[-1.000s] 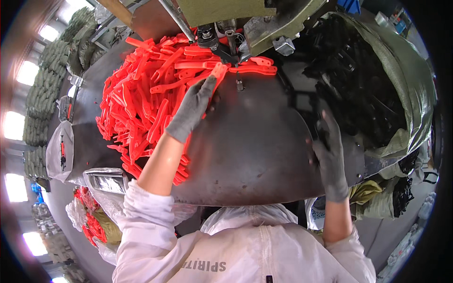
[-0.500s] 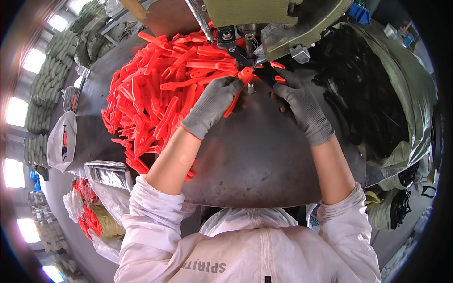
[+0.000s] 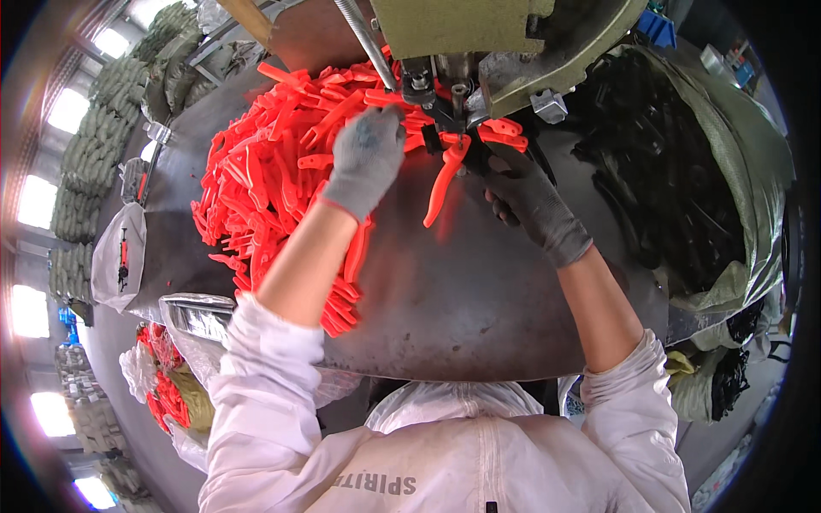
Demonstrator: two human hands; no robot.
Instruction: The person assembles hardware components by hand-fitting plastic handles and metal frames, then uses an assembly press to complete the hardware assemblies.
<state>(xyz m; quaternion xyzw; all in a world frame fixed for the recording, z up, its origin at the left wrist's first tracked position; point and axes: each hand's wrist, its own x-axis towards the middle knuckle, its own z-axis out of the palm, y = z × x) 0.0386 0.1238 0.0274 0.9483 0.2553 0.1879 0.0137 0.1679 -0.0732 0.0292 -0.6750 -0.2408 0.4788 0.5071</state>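
My left hand [image 3: 368, 154], in a grey glove, is over the right side of a heap of red plastic handles [image 3: 256, 184]. Its fingertips are blurred against the heap, so whether they grip one is unclear. Under the head of a green machine [image 3: 457, 26], one red handle [image 3: 445, 184] points down toward me, its upper end at the machine's metal pin. My right hand [image 3: 534, 201], also gloved, is just right of that handle. Its fingers are curled round a black plastic piece [image 3: 496, 160] that meets the red handle. More red ends [image 3: 503, 132] show behind it.
A woven sack [image 3: 753, 184] full of black plastic parts [image 3: 658, 171] lies at the right of the dark metal table [image 3: 462, 325]. A spring [image 3: 363, 38] slants down beside the machine. Bags of red parts [image 3: 167, 398] stand below the table at left.
My left hand has let go of the red handle and moved left to the heap. That handle stays at the machine. My right hand has shifted slightly left and down.
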